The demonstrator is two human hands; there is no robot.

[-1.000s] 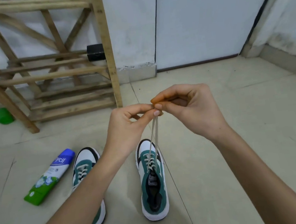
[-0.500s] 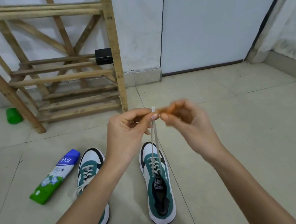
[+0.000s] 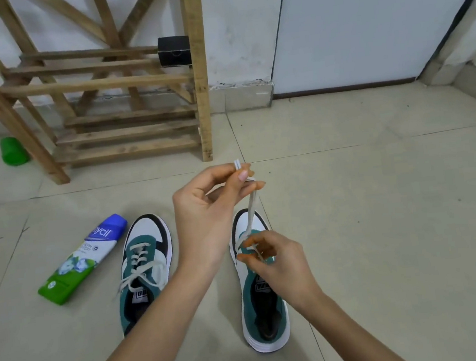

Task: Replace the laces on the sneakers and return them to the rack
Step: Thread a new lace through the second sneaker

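Two green, white and black sneakers stand on the tiled floor, toes pointing away from me. The left sneaker (image 3: 144, 266) has its pale lace tied in a bow. Above the right sneaker (image 3: 261, 304), my left hand (image 3: 204, 210) pinches both tips of the pale lace (image 3: 250, 208) and holds them up taut. My right hand (image 3: 274, 261) is low over the shoe's eyelets and pinches the same lace strands near the tongue. The wooden rack (image 3: 121, 84) stands against the wall beyond the shoes.
A blue, white and green bottle (image 3: 83, 259) lies on the floor left of the left sneaker. A green cup (image 3: 13, 151) sits by the rack's left leg. A black box (image 3: 174, 51) rests on a rack slat. A white door (image 3: 361, 20) is at the back right.
My right hand has let go of the lace tips and dropped down to the strands just above the right sneaker. My left hand stays up holding the tips. The view has tilted down.
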